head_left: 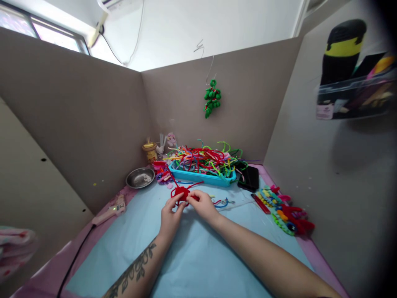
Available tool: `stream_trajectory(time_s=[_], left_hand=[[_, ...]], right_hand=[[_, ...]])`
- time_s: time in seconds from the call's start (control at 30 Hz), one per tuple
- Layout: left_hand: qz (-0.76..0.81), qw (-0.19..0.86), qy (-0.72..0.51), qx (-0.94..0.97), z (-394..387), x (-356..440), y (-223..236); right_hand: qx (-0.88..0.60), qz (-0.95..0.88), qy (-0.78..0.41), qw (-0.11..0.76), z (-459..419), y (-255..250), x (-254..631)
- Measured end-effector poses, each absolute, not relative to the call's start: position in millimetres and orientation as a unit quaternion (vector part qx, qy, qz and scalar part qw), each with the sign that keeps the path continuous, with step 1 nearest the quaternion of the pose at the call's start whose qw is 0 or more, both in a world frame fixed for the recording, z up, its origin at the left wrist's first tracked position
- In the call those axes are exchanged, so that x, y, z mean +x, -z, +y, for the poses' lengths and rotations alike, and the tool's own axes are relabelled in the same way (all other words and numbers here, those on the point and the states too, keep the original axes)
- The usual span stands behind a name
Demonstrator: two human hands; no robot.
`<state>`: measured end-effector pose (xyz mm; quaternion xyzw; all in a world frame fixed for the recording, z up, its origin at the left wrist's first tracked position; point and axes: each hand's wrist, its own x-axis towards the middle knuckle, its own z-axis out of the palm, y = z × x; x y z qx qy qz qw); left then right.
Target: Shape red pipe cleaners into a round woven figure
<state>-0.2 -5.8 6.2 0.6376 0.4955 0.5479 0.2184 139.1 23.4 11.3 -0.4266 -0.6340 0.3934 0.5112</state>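
Observation:
Red fuzzy pipe cleaners [180, 192], bent into a looped bunch, are between my two hands above the blue table cover. One straight red end sticks out up and to the left, another to the right. My left hand [172, 207] is closed on the lower left of the bunch, thumb and fingers pinching. From the right, my right hand [201, 204] pinches the same bunch with its fingertips. Just behind stands a light-blue tray [201, 179] heaped with pipe cleaners in many colours. The exact spot under the fingertips is partly hidden.
At left are a metal bowl [140, 178] with small white bits and a pink glue gun [113, 210] with a black cord. On the right lie a black phone [249, 178], a red cutter [260, 203] and colourful pipe-cleaner pieces [279, 211]. Grey partitions [173, 99] enclose the table.

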Motion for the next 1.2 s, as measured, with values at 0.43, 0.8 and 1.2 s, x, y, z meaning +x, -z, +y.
stream_trajectory(time_s=[0.43, 0.8, 1.2], left_hand=[[0.520, 0.310, -0.593, 0.531, 3, -8, -7], [0.525, 0.314, -0.681, 0.403, 14, -25, -4], [0.509, 0.377, -0.656, 0.410, 14, -15, 2]], right_hand=[[-0.396, -0.653, -0.425, 0.486, 29, -13, 142], [-0.462, -0.789, -0.241, 0.325, 58, -50, 208], [-0.498, -0.772, -0.229, 0.322, 51, -49, 198]])
